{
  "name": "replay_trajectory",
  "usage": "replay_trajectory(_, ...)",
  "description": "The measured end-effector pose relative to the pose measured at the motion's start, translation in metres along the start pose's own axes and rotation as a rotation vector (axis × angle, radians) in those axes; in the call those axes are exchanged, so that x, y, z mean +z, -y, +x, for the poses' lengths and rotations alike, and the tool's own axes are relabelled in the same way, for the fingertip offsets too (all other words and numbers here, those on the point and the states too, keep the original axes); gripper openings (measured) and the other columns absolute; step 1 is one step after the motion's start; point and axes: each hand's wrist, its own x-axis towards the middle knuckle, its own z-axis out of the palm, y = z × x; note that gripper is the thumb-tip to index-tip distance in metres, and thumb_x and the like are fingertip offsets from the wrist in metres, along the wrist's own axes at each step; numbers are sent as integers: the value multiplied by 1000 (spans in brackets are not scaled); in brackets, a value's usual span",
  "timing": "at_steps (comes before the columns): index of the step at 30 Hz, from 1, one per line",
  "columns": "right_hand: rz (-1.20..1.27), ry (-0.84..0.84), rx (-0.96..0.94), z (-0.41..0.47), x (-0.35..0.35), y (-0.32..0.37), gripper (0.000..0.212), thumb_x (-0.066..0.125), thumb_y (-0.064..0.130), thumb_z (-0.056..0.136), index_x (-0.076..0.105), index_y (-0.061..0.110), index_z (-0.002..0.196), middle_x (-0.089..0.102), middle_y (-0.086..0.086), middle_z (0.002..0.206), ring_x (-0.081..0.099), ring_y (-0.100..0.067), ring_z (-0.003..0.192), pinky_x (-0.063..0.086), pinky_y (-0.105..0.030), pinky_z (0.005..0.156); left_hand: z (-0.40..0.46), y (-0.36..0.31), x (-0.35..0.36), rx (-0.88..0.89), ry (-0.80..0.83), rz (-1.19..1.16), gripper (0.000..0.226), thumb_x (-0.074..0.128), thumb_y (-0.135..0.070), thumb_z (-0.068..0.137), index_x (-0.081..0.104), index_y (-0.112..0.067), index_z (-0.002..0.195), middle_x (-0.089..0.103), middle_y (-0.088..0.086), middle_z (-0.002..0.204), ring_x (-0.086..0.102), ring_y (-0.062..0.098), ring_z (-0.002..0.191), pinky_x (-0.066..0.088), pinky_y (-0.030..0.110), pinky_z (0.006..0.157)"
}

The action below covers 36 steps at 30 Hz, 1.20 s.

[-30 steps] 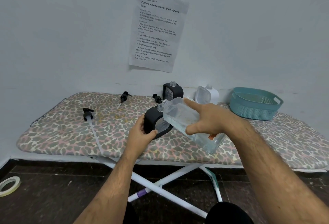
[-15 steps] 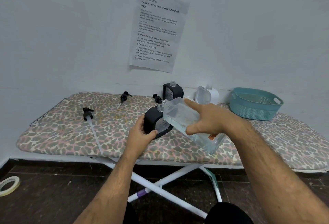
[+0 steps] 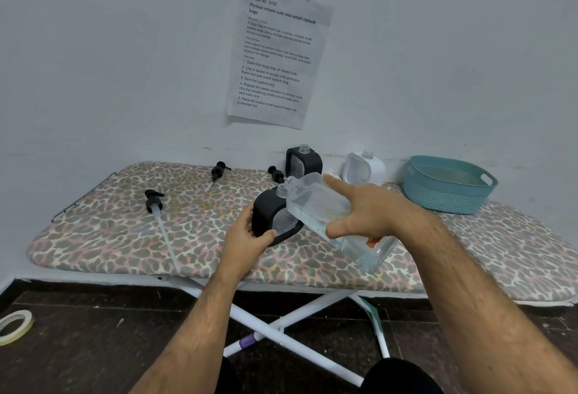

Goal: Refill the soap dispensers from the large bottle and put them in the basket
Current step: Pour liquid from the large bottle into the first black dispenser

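Black dispenser (image 3: 272, 218) in left hand (image 3: 247, 237), large bottle (image 3: 325, 212) tilted in right hand (image 3: 369, 212)

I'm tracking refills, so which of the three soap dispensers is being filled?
The near black dispenser, gripped by the left hand; the other black dispenser and white dispenser stand untouched by the wall.

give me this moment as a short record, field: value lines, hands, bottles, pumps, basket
left hand: left hand grips the black dispenser, tilted on the ironing board
right hand: right hand holds the large clear bottle tipped, its mouth at the dispenser's neck
waiting dispensers: second black dispenser and white dispenser at the back, both without pumps
pumps: three black pumps lie loose on the board
basket: teal basket at the right; no dispenser visible in it
floor: tape roll
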Motion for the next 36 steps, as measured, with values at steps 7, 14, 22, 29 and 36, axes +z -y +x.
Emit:
replay_trajectory(7,-44,-17,-9,1,0,-1,98,67,48,77,7,47,155,60,8,80,71,-15,69,60,-33,76,-2,-2,1,9,-3,-9,65,72,-2,84,42,-40,129,55,-25,111,58,-11,98,49,5,76)
replay_trajectory(14,-56,-18,-12,2,1,-1,99,66,50,77,5,46,155,62,4,78,68,-14,72,59,-33,78,-2,-1,0,10,1,-6,65,72,-4,85,42,-42,129,55,-26,112,57,-10,101,48,5,76)
replay_trajectory(22,-47,-6,-7,-1,-1,1,99,66,48,78,6,45,156,58,7,73,69,-15,69,59,-33,77,-2,-2,0,12,-1,-2,66,72,-4,84,42,-42,129,55,-26,112,57,-9,101,47,6,78)
replay_trajectory(29,-30,6,-1,-2,-3,3,99,67,46,78,6,45,156,59,7,76,71,-16,69,60,-34,77,-2,-3,0,16,3,8,66,72,-4,84,42,-42,128,54,-28,111,56,-12,101,46,7,81)
replay_trajectory(36,-33,-2,-3,1,-1,1,99,67,48,77,5,46,155,59,7,77,71,-16,69,60,-35,80,-3,-4,0,29,0,12,64,71,-1,84,45,-37,130,56,-25,111,57,-23,93,45,2,76)
